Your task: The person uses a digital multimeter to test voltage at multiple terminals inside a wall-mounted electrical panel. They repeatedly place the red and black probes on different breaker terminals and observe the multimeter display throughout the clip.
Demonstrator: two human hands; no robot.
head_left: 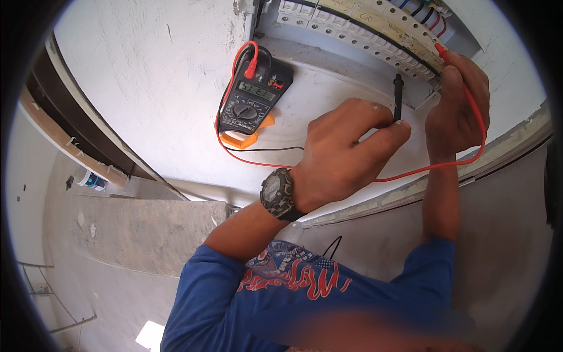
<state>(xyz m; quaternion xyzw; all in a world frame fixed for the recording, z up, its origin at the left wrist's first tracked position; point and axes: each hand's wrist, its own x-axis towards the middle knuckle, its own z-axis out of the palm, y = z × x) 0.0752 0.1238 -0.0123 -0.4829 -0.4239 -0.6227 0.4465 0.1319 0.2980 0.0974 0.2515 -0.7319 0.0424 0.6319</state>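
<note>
My left hand (346, 149), a watch (277, 193) on its wrist, is closed with thumb and fingers pinching a black test probe (398, 97). That probe points up toward the lower row of breakers (352, 41), its tip near their lower edge; whether it touches cannot be told. My right hand (460, 108) grips a red test probe (442, 54), its tip at the right end of the breaker rows. A black multimeter (249, 97) with a lit grey display hangs to the left, an orange clamp-like part (240, 141) at its bottom. Red and black leads run from it.
The electrical panel (328, 64) is set into a white wall, with coloured wires (431, 20) at its upper right. A brown door frame (76, 126) stands at the left. Below it are a grey ledge (146, 234) and a small white container (91, 180).
</note>
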